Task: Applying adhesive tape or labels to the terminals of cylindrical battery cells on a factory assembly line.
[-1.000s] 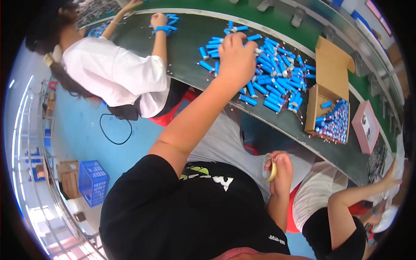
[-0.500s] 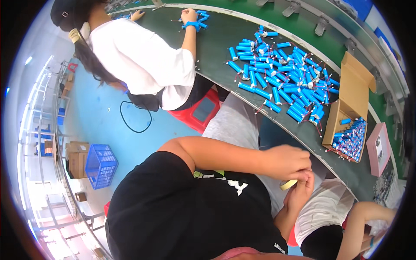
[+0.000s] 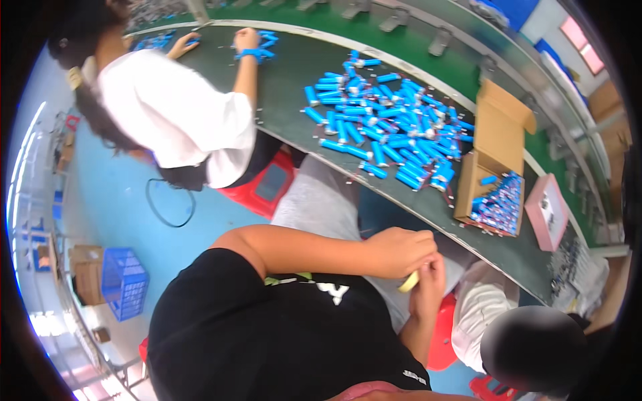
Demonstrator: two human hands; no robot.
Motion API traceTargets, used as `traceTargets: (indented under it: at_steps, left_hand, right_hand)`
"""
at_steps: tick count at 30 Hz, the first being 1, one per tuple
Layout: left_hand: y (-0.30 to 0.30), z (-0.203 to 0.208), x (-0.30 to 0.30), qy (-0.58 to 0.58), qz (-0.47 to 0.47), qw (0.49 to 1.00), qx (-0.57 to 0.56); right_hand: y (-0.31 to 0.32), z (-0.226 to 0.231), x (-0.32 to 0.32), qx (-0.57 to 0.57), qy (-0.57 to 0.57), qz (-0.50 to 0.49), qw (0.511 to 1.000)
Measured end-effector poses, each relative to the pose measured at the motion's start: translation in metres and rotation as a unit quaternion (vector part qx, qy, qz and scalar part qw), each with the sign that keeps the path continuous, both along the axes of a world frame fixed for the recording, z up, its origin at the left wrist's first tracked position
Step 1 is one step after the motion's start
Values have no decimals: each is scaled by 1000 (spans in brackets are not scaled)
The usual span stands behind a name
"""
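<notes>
One pale-yellow, ring-shaped roll of tape, gripped in right hand; left hand just above, its grip hidden; many blue cylindrical cells, loose on dark-green tabletop.

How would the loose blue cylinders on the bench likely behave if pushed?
The blue cylinders look straight and unbent, so are probably stiff. Their round sides suggest they could roll. Many overlap, so pushing one would likely shift its neighbours.

The cylinders blaze bright blue, the tape roll shows pale yellow, the worktop runs dark green, the carton is brown, the box pink!
</notes>
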State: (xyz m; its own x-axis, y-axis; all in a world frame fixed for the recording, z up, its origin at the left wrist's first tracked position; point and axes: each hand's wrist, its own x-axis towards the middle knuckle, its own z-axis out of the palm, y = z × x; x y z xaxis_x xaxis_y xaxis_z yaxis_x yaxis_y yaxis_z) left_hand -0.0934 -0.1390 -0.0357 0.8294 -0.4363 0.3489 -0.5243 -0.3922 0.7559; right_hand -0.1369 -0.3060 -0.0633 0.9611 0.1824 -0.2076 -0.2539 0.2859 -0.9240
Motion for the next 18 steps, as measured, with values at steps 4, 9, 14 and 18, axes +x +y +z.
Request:
traceTargets:
  at_steps: [4,9,14,18]
  left_hand:
    - [3,17,3,-76,-118,990,-16]
    - [10,22,9,-80,-34,994,-68]
    - [-2,22,10,-112,-20,991,-67]
    - [-4,28,13,-120,-20,989,-86]
  right_hand:
    - [2,14,4,163,55,72,982]
    - [1,25,9,52,-22,21,998]
    - [-1,37,6,-124,-105,-55,985]
    - [1,41,2,-64,-47,-58,995]
